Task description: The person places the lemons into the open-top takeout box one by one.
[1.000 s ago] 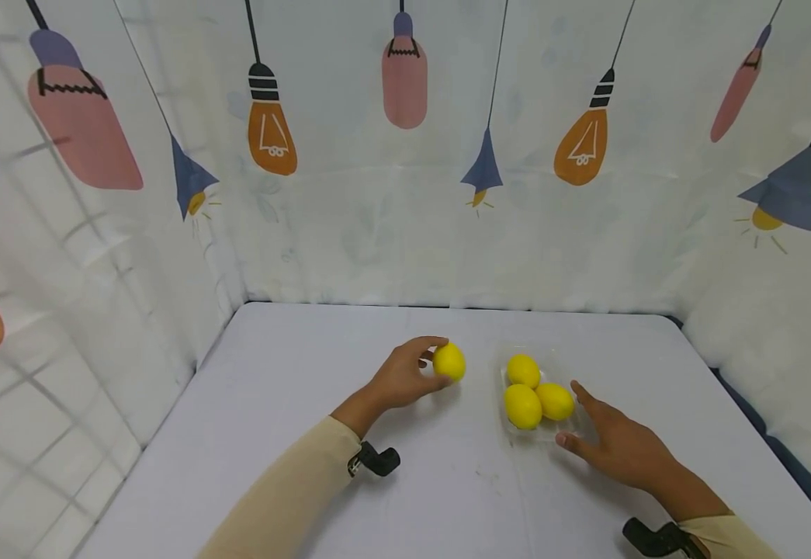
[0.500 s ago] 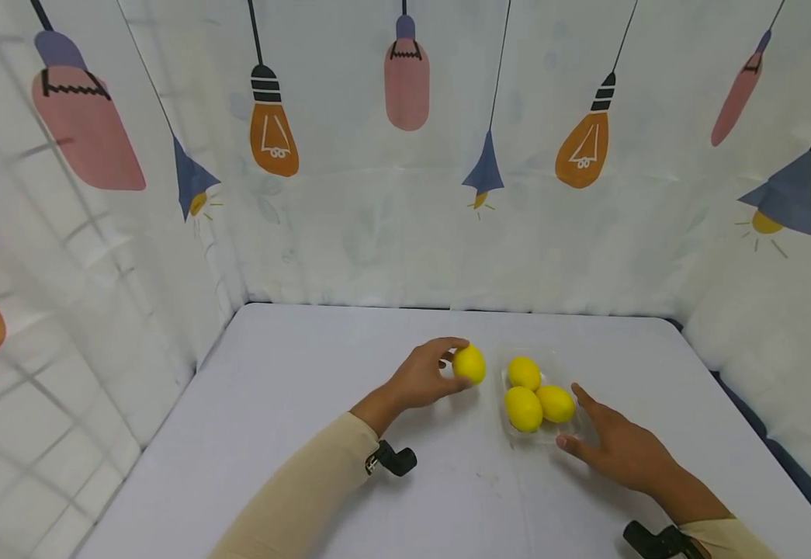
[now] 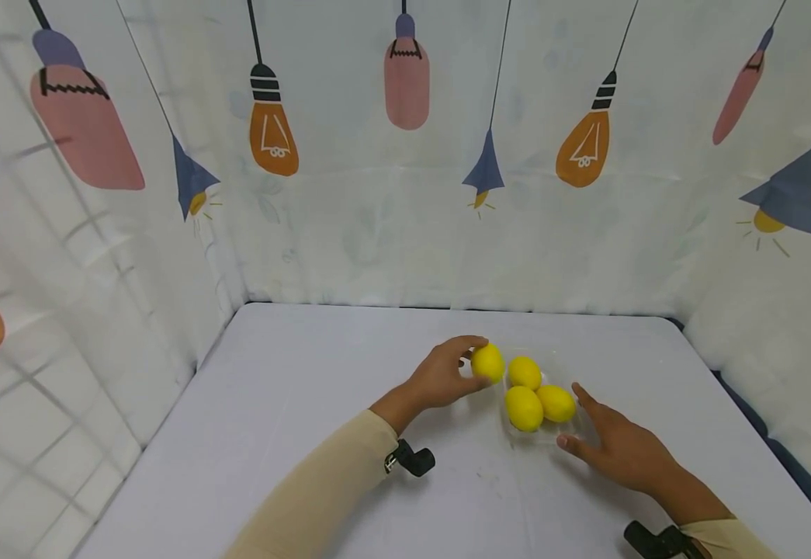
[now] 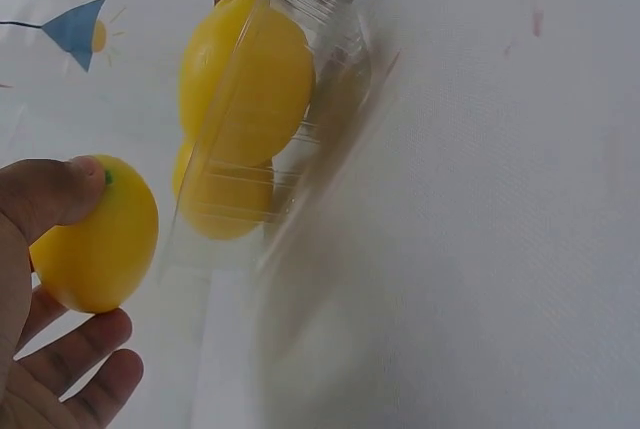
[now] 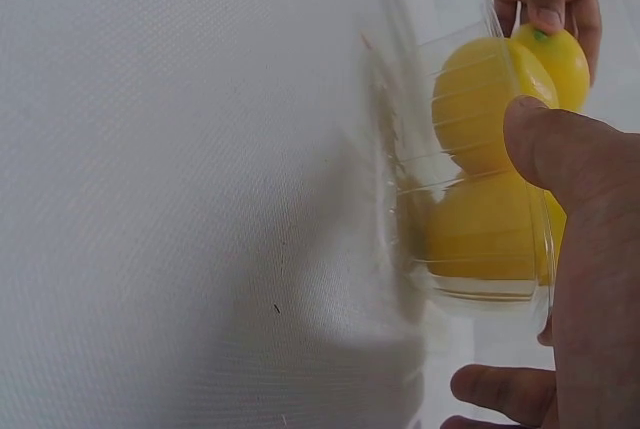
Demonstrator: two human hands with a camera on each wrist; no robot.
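Note:
My left hand (image 3: 440, 378) pinches a yellow lemon (image 3: 490, 363) between thumb and fingers, above the table at the left side of a clear plastic container (image 4: 335, 39). A green stem spot shows by the thumb on the held lemon (image 4: 100, 239) in the left wrist view. Inside the container are three more lemons: a rear one (image 3: 525, 373), a front one (image 3: 524, 408) and a right one (image 3: 556, 403). My right hand (image 3: 625, 446) is at the container's right side, fingers spread and relaxed. Its thumb (image 5: 565, 144) overlaps the rim in the right wrist view.
A white-covered table (image 3: 307, 373) carries the container. Patterned white curtains (image 3: 356, 225) with printed lamps and bulbs enclose its back and sides. Each wrist wears a black camera mount, such as the left mount (image 3: 415, 460).
My left hand has moved right with its lemon, from the middle of the table to the container's left edge. The right hand and the container have stayed in place.

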